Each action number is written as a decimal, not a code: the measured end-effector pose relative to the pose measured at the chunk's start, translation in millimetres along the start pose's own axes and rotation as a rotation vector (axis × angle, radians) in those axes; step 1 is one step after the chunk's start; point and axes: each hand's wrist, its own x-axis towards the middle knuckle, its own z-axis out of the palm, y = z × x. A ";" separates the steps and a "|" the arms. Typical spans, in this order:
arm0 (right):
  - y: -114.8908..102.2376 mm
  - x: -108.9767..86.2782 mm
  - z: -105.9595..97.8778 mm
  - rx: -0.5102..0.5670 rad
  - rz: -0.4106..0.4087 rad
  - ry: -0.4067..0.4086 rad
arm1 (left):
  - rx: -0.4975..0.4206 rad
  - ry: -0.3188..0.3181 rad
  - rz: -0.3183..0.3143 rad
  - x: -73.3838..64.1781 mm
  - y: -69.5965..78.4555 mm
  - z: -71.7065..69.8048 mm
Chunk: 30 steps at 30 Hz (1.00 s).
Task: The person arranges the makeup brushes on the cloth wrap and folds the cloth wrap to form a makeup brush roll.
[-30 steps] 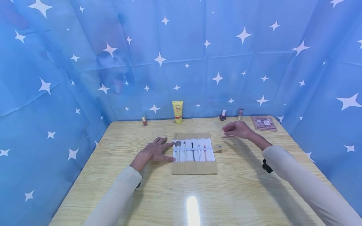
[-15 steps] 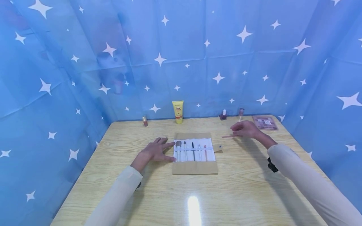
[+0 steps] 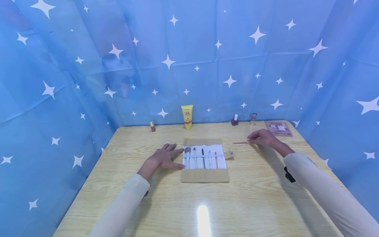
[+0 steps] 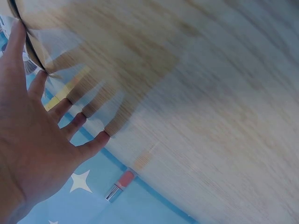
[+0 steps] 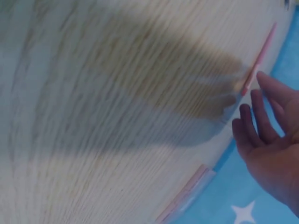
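A tan brush roll (image 3: 205,176) lies unfolded on the table, with several makeup brushes (image 3: 188,158) under its white strap. My left hand (image 3: 163,158) rests at the roll's left edge, fingers spread, thumb and index fingertip touching the border. In the left wrist view that hand (image 4: 39,135) has its fingertips on the tabletop. A thin pink pencil-like stick (image 3: 240,143) lies right of the roll. My right hand (image 3: 263,138) is at the stick's right end. In the right wrist view its relaxed fingers (image 5: 257,122) are beside the pink stick (image 5: 259,58), with no visible grip; contact is unclear.
Along the back edge stand a small lip-gloss tube (image 3: 152,126), a yellow squeeze tube (image 3: 187,117), a dark nail-polish bottle (image 3: 235,121) and a small clear bottle with a mauve cap (image 3: 253,118). A palette (image 3: 279,128) lies at the back right. A blue starry curtain (image 3: 201,82) surrounds the table.
My right hand has moved right along the pink stick and lowered toward its right end, uncovering more of it. The left hand stays at the brush roll's edge.
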 end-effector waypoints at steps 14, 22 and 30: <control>6.5 -6.5 6.7 -0.041 -0.023 0.012 | 0.010 -0.003 -0.006 -0.5 2.2 0.7; 2.8 -11.0 4.9 -0.019 -0.073 0.023 | 0.002 -0.001 -0.009 -0.2 0.9 0.8; -3.1 -17.5 -3.2 0.007 -0.175 0.054 | 0.004 -0.006 -0.006 -0.1 0.9 0.8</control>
